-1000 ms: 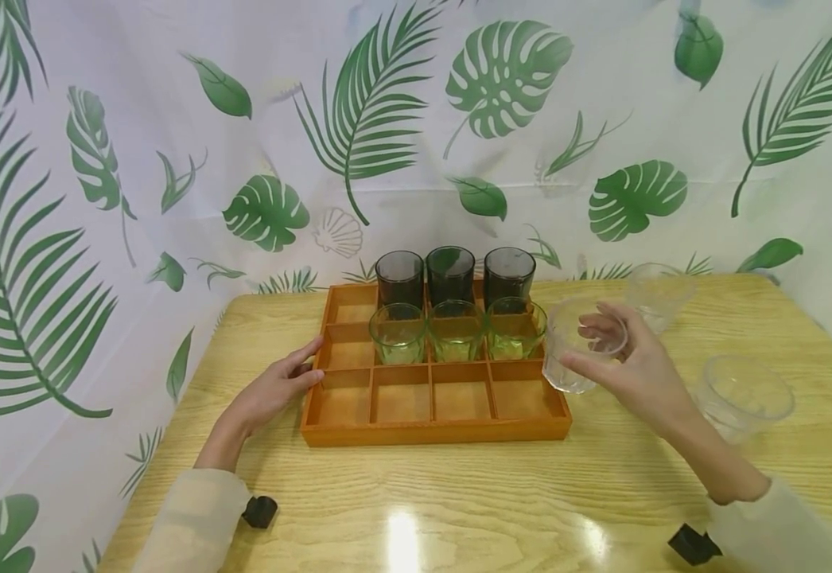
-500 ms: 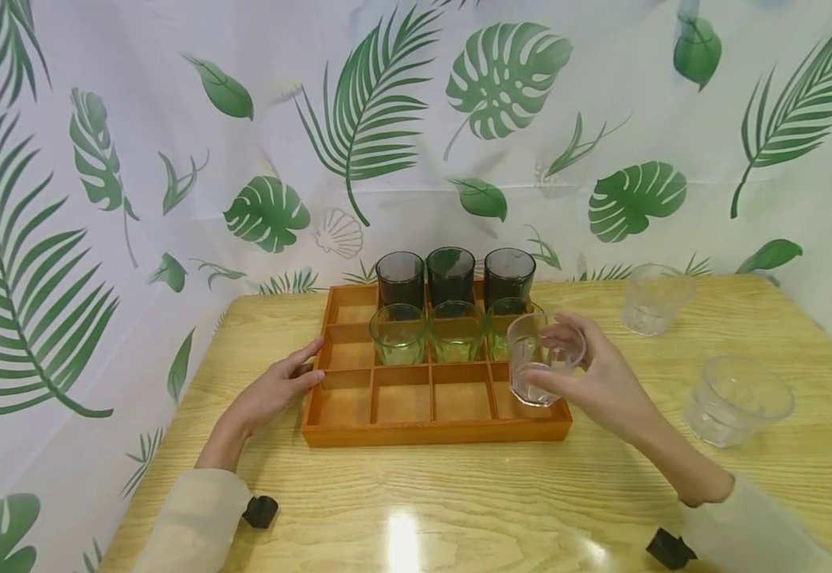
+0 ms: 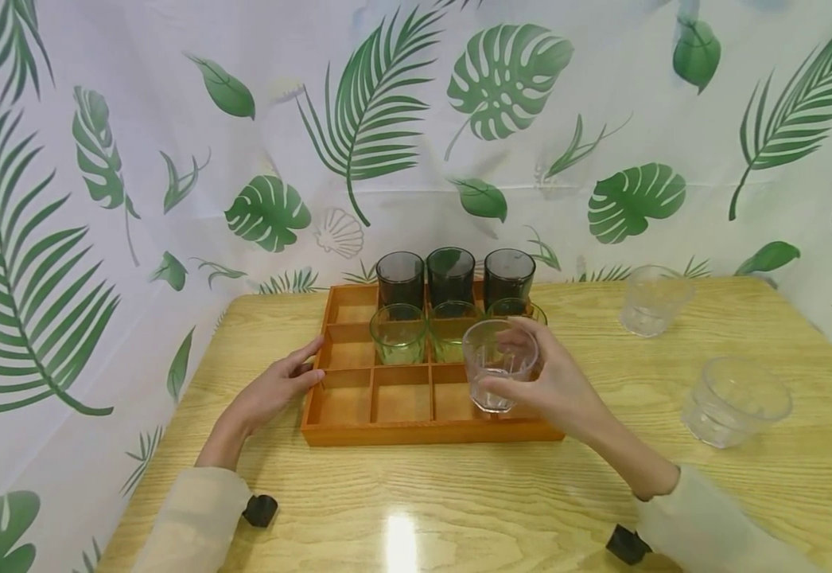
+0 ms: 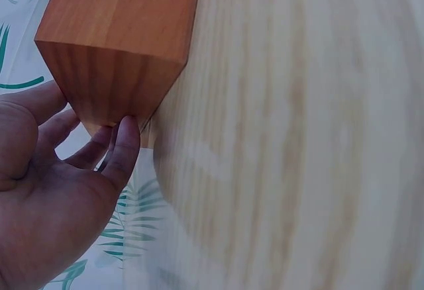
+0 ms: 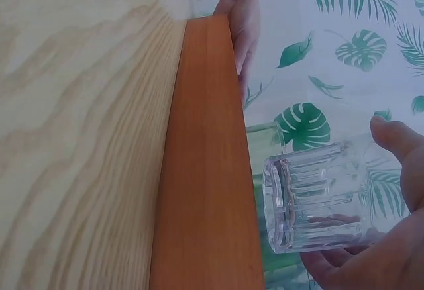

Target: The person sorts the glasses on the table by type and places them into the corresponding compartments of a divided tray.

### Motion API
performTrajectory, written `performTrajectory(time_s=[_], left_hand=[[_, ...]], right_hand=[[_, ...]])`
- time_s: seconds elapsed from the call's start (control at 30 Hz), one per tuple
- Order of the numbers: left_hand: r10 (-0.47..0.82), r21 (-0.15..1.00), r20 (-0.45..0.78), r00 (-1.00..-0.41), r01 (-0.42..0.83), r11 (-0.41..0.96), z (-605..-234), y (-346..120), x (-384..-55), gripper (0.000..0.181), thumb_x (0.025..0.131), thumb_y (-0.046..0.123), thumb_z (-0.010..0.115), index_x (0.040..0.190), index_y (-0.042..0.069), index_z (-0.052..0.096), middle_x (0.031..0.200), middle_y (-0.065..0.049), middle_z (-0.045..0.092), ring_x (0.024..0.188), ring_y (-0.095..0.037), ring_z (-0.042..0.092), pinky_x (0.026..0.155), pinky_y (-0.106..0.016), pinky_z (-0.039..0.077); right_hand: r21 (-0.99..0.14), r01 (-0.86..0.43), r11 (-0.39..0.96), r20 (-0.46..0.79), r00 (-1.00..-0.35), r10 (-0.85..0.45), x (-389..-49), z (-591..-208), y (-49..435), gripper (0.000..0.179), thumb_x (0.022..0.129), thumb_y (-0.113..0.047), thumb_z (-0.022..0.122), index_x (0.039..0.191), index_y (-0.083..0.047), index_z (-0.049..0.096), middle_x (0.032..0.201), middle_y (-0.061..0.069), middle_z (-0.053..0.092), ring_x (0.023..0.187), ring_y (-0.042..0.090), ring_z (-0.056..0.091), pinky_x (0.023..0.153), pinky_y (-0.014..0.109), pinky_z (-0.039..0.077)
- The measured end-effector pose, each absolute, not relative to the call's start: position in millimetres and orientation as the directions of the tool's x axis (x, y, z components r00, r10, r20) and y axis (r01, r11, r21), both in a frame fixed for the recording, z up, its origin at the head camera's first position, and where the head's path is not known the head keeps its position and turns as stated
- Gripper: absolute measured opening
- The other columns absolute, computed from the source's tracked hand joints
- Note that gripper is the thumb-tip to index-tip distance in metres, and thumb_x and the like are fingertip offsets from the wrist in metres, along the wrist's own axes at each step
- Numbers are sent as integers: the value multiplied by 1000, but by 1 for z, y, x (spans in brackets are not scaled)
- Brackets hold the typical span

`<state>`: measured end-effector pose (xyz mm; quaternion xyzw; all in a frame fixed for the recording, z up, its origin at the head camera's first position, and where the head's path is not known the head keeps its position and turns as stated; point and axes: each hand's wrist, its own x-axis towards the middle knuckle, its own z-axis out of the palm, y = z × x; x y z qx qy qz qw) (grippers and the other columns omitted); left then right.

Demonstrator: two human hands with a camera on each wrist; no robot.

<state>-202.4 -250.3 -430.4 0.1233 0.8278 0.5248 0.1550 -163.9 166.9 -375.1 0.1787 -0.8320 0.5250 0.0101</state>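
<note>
My right hand [image 3: 555,382] holds a clear drinking glass [image 3: 498,378] upright, thumb on the near side and fingers round the far side. The glass is over the front row of the divided wooden tray [image 3: 387,434], overlapping the right-hand compartments in the head view. In the right wrist view the clear glass [image 5: 318,197] is beyond the tray's front wall [image 5: 205,157]. At the tray's left side, my left hand [image 3: 273,394] touches the wall with its fingertips; the left wrist view shows the fingers [image 4: 122,147] against the wood.
Three dark grey glasses [image 3: 400,280] stand in the tray's back row, with three green glasses [image 3: 396,342] before them, the right one partly hidden. Clear glasses stand on the table's right: one farther back [image 3: 652,306], one nearer [image 3: 727,410]. A leaf-printed cloth [image 3: 402,159] hangs behind.
My right hand has carried the clear glass leftward, from beside the tray's right edge to over its front row. My left hand has stayed at the tray's left side.
</note>
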Motion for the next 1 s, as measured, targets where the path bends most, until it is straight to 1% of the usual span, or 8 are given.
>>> performTrajectory(time_s=[0.2, 0.33, 0.47, 0.6, 0.7, 0.8, 1.0], left_hand=[[369, 909, -131, -920, 37, 414, -430, -250, -202, 67, 110, 24, 53, 167, 16, 17, 172, -11, 11, 155, -43, 15, 122, -57, 20], [366, 910, -138, -920, 28, 415, -431, -250, -203, 68, 110, 25, 53, 167, 17, 17, 172, -10, 11, 155, -41, 15, 122, -56, 21], [360, 909, -145, -922, 20, 417, -431, -250, -203, 67, 110, 24, 53, 167, 18, 17, 172, -8, 12, 155, -40, 16, 122, -55, 22], [360, 914, -147, -921, 12, 406, -432, -250, -203, 67, 111, 23, 52, 167, 18, 17, 172, -7, 11, 155, -40, 16, 122, -55, 22], [365, 915, -138, -921, 22, 402, -432, -250, -203, 67, 111, 23, 52, 167, 18, 17, 172, -8, 11, 155, -40, 15, 122, -56, 22], [366, 915, -138, -920, 23, 403, -431, -250, -202, 67, 111, 24, 52, 168, 18, 17, 173, -8, 11, 155, -40, 14, 122, -56, 22], [364, 913, -143, -920, 19, 407, -431, -249, -202, 67, 111, 24, 52, 168, 18, 17, 173, -7, 10, 155, -40, 15, 122, -55, 22]], right_hand=[[-882, -311, 355, 204, -930, -306, -168, -376, 151, 88, 87, -19, 87, 155, -2, 35, 142, 17, 57, 129, 33, 56, 101, 42, 52], [-889, -312, 334, 204, -925, -321, -170, -378, 141, 87, 87, -18, 86, 155, -1, 35, 142, 17, 56, 130, 33, 55, 101, 48, 51], [-885, -322, 336, 205, -918, -338, -172, -379, 130, 87, 87, -21, 87, 155, -3, 35, 142, 16, 56, 131, 32, 54, 101, 50, 50], [-882, -332, 334, 210, -913, -351, -173, -379, 120, 88, 86, -22, 88, 155, -3, 36, 142, 15, 56, 129, 32, 54, 98, 51, 52], [-886, -340, 317, 219, -907, -360, -172, -379, 112, 88, 85, -21, 89, 154, -3, 37, 140, 16, 57, 126, 33, 57, 97, 50, 54], [-897, -335, 288, 218, -903, -371, -172, -378, 105, 89, 84, -19, 89, 154, -3, 37, 139, 16, 57, 123, 34, 59, 96, 46, 56], [-915, -311, 256, 198, -902, -385, -170, -380, 90, 93, 83, -21, 91, 155, -3, 34, 140, 16, 55, 121, 33, 59, 96, 44, 56]])
